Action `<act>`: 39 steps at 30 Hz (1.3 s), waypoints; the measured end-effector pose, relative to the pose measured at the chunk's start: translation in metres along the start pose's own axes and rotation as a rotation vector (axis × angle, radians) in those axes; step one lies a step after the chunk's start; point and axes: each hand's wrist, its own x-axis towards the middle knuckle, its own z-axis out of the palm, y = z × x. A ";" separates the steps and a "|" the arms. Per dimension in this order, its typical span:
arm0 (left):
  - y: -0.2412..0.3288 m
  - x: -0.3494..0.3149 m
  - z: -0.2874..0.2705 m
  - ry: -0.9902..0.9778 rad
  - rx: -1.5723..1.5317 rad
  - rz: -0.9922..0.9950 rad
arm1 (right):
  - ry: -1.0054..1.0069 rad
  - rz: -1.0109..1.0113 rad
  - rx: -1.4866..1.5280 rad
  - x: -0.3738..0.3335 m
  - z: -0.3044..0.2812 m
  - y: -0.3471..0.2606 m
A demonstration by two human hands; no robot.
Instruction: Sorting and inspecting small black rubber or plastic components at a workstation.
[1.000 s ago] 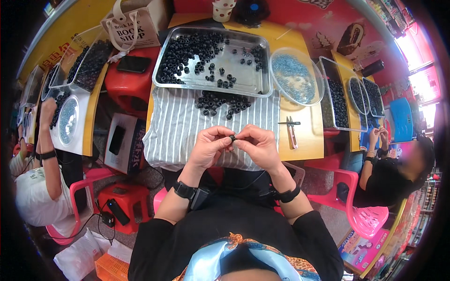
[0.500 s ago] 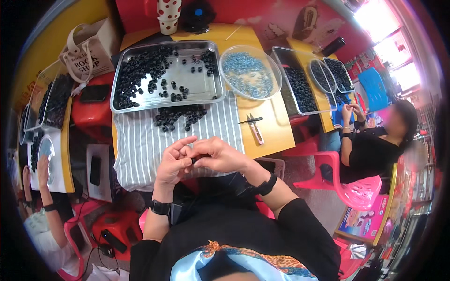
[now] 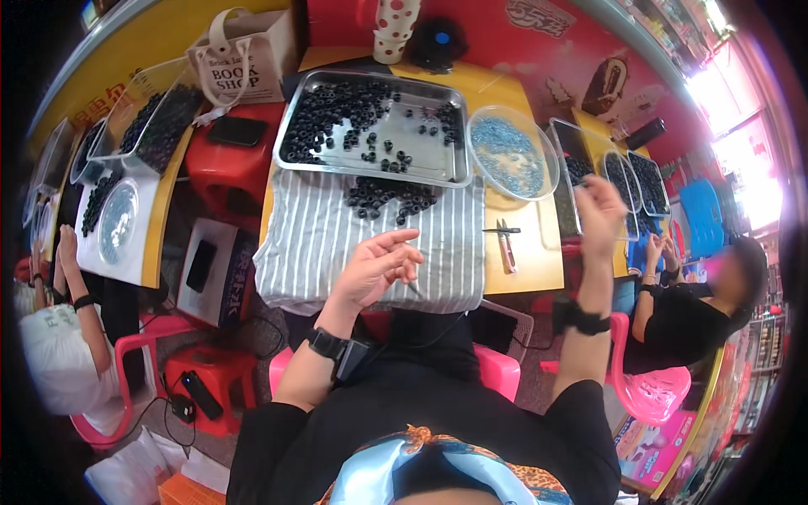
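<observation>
At my yellow wooden bench [image 3: 534, 257], with grey-and-white striped cloth [image 3: 311, 227] and rectangular metal tray [image 3: 427, 156], my left fingers [image 3: 392, 241] half-curled, my right fingers [image 3: 599, 188] bunched, their hold unclear, I'm perhaps threading, next needing a round black bead [image 3: 369, 200] from tray or cloth.

It looked like a shop: stocked shelves [image 3: 768, 338], pink chairs [image 3: 652, 392], dessert pictures [image 3: 606, 87] on a red wall [image 3: 497, 35].
</observation>
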 end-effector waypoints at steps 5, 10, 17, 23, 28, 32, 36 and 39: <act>-0.001 -0.002 -0.004 -0.009 -0.023 0.014 | 0.026 -0.124 -0.299 0.006 -0.001 -0.001; -0.001 0.002 -0.005 0.036 -0.002 -0.006 | -0.489 -0.085 -0.106 -0.049 0.076 -0.032; 0.000 0.002 -0.007 0.016 -0.015 0.010 | -0.817 -0.036 -0.079 -0.070 0.117 -0.073; 0.019 -0.005 0.000 0.164 -0.105 0.031 | -0.837 -0.053 -0.058 -0.029 0.136 -0.070; 0.079 0.006 -0.024 0.580 0.088 0.309 | -0.726 -0.087 -0.223 -0.008 0.161 -0.050; 0.109 0.005 -0.052 0.843 0.198 0.385 | -0.565 -0.132 -0.411 -0.011 0.163 -0.040; 0.131 0.017 -0.066 0.774 0.294 0.240 | -0.501 -0.110 -0.421 -0.008 0.166 -0.019; 0.136 0.029 -0.067 0.724 0.379 0.295 | -0.461 -0.131 -0.423 -0.006 0.169 -0.013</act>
